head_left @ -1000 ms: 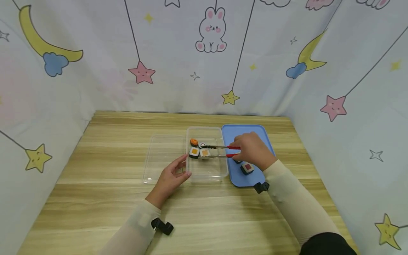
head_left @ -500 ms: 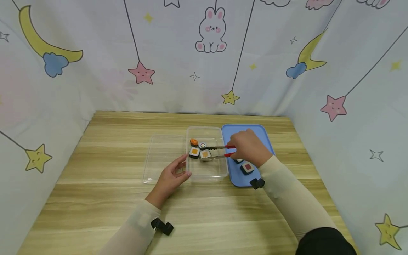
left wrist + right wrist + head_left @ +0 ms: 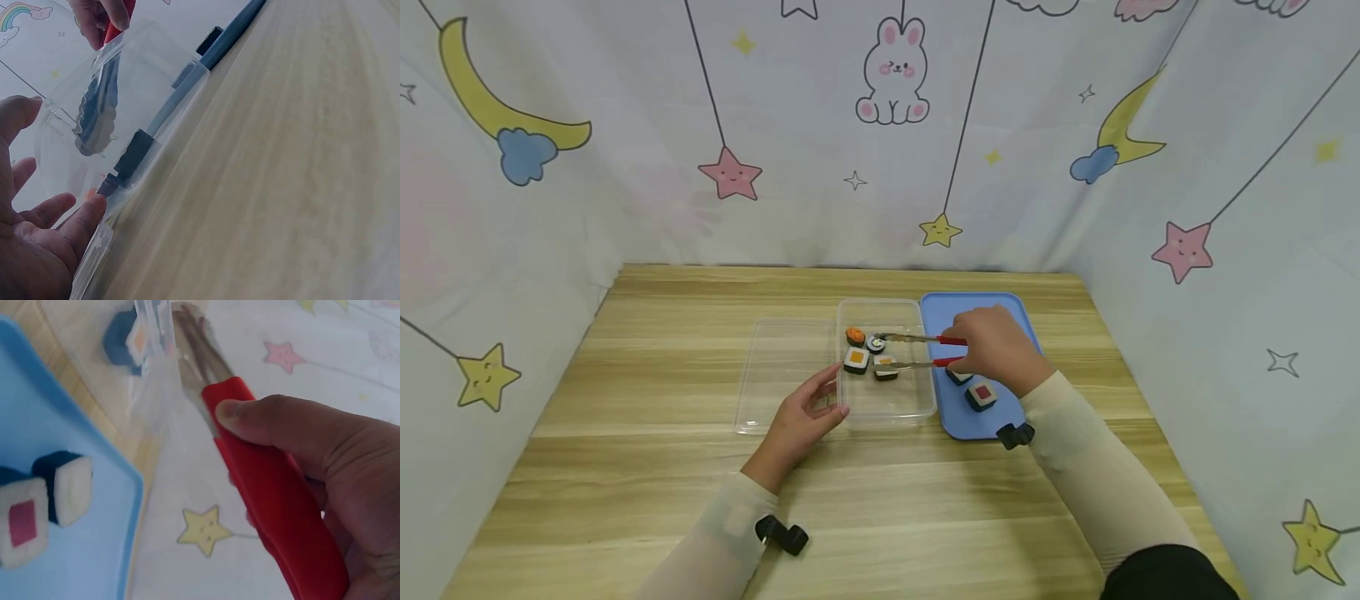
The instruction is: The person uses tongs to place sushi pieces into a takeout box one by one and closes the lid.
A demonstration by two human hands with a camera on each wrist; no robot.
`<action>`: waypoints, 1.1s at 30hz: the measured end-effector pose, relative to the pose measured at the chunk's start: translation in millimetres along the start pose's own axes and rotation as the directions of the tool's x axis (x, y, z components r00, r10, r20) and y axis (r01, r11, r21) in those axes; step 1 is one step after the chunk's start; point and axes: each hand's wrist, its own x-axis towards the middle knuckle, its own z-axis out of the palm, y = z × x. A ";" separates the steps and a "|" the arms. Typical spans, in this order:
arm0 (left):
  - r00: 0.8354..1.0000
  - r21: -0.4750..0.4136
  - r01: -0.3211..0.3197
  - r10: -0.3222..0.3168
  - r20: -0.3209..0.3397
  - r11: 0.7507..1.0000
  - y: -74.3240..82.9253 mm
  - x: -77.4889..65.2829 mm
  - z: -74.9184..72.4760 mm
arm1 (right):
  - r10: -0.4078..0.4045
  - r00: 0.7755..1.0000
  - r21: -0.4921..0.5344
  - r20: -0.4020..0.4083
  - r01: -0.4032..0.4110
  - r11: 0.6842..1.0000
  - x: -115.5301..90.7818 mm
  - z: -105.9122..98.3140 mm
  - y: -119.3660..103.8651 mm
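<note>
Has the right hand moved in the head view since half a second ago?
Yes. The right hand has moved a little to the picture's right, judged against the blue tray beneath it.

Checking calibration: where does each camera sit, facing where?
Head: on the head, facing forward and down at the clear container, blue tray, left hand, right hand and sleeves.
Left wrist: on that wrist, looking past the left hand through the container's wall; the right hand shows at top.
Right wrist: on that wrist, looking along the right hand and red-handled tongs, tray at image left.
Shared: both wrist views show the right hand and tongs.
</note>
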 end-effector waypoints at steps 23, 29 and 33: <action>1.000 0.013 0.023 -0.023 -0.004 1.000 5.3 -0.8 0.5 | 0.412 0.908 0.342 -0.081 -0.363 0.867 -143.3 46.0 73.7; 1.000 0.011 0.020 -0.020 -0.001 1.000 4.3 -0.5 0.8 | 0.434 0.898 0.382 -0.073 -0.376 0.844 -177.0 56.9 68.4; 1.000 0.011 0.021 -0.021 -0.001 1.000 2.9 -0.2 0.5 | 0.442 0.895 0.399 -0.068 -0.382 0.834 -189.3 60.9 64.4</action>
